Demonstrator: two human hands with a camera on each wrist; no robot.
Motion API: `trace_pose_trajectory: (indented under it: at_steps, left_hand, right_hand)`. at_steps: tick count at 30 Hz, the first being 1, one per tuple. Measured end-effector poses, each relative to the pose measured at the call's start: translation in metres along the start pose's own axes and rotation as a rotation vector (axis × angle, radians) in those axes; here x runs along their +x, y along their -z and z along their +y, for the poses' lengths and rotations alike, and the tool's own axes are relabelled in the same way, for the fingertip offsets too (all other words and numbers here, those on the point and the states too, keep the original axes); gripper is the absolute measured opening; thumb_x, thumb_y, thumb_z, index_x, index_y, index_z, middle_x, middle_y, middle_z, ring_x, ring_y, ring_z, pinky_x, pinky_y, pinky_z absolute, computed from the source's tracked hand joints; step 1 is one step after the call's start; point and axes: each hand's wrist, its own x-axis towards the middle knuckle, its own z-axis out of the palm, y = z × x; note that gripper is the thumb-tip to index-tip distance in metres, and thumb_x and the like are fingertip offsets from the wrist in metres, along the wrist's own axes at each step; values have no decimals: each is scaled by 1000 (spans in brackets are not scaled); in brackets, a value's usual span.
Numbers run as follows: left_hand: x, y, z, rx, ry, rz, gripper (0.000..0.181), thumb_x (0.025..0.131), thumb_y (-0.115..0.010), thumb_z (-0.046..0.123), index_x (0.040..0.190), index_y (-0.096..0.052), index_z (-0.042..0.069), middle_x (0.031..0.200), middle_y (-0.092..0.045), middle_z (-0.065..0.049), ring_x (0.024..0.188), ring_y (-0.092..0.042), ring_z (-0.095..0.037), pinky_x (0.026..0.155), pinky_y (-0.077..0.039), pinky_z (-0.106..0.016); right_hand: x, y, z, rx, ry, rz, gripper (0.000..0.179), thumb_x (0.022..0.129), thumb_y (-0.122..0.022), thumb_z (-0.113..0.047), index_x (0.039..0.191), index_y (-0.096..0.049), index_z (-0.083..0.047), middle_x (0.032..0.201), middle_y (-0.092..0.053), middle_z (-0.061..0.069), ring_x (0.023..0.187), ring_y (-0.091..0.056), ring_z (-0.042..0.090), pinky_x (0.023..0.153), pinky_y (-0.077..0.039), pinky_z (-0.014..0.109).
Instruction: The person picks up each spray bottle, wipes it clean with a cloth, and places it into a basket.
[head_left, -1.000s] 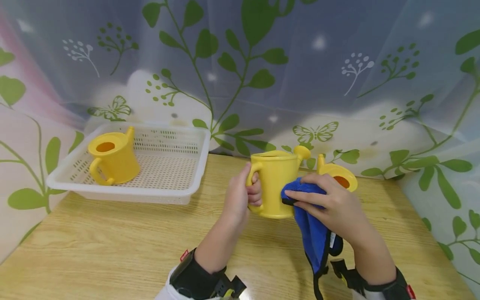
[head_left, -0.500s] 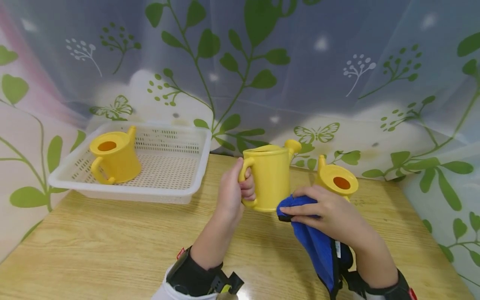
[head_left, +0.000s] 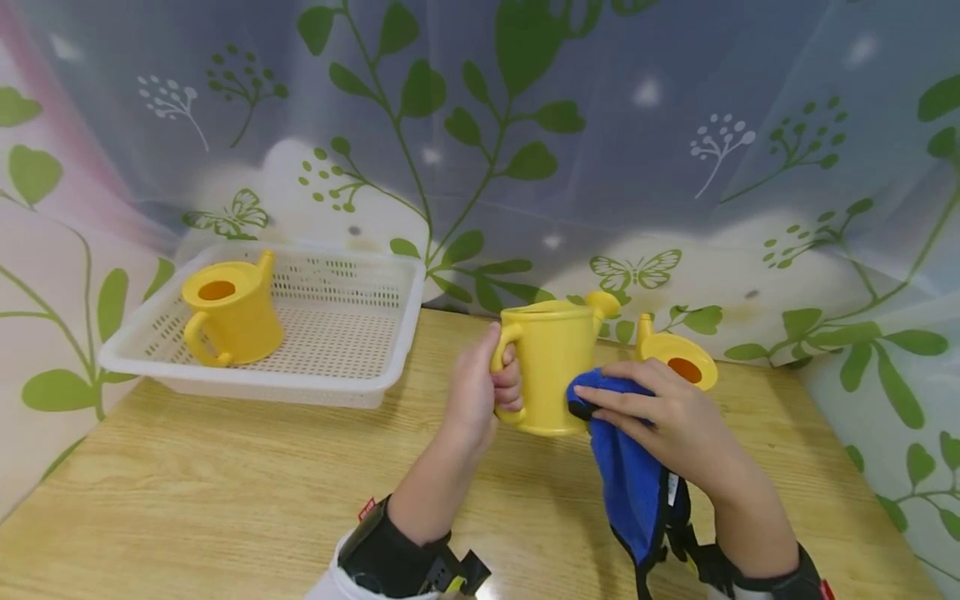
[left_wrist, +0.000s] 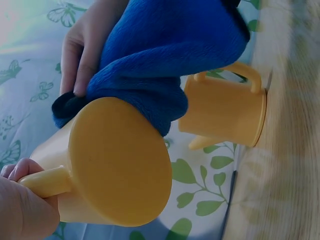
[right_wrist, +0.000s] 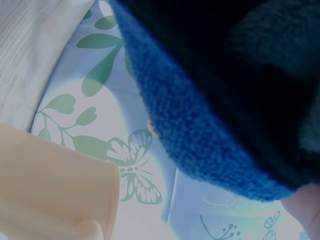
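My left hand grips the handle of a yellow watering can, held upright above the table in the head view. Its smooth round base faces the left wrist view. My right hand pinches a blue cloth with black edging, pressed against the can's lower right side. The loose part of the cloth hangs down below that hand. In the right wrist view the blue cloth covers much of the picture. A second watering can, with an orange opening, stands behind my right hand, its lower part hidden.
A white perforated plastic basket sits at the back left of the wooden table. Another yellow watering can stands in its left part. Behind the table hangs a leaf-patterned curtain.
The held can and the cloth parted slightly, the can rising leftward and the cloth dropping. Now the can is lower and further right again, with the cloth back up against its side.
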Motion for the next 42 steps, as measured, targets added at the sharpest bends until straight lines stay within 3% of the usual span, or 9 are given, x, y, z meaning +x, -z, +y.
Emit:
trace_pose_trajectory:
  at_steps: [5, 14, 23, 31, 42]
  left_hand:
    - [-1, -4, -4, 32, 22, -30, 40, 104, -31, 32, 70, -33, 12, 50, -22, 8, 43, -18, -5, 44, -19, -19]
    - [-3, -6, -11, 103, 65, -104, 40, 104, -32, 33, 70, -34, 12, 51, -22, 6, 43, -19, -6, 44, -20, -19]
    - [-3, -7, -11, 99, 76, -111, 39, 104, -31, 33, 71, -35, 12, 51, -22, 7, 43, -20, -5, 43, -19, -19]
    - [-4, -6, -9, 80, 91, -95, 40, 104, -31, 35, 71, -35, 13, 50, -23, 8, 43, -20, -4, 43, -20, -19]
    - [0, 0, -2, 7, 75, -20, 40, 105, -31, 35, 71, -34, 14, 49, -23, 9, 42, -20, -3, 43, -19, -17]
  right_hand:
    - [-1, -1, 2, -29, -18, 62, 39, 101, -43, -41, 112, -73, -18, 109, -66, 11, 89, -63, 25, 71, -50, 37]
    - [2, 0, 1, -93, -149, 169, 40, 100, -48, -39, 109, -74, -11, 104, -64, 18, 91, -60, 33, 82, -46, 39]
    - [3, -2, -1, -133, -242, 213, 41, 100, -47, -39, 111, -73, -9, 106, -64, 21, 91, -61, 36, 83, -47, 42]
    - [3, -2, 0, -120, -180, 228, 39, 99, -49, -39, 108, -74, -12, 106, -67, 17, 87, -61, 33, 78, -47, 41]
    - [4, -5, 1, -56, -61, 143, 36, 100, -48, -40, 110, -74, -19, 109, -67, 12, 90, -64, 27, 76, -49, 36]
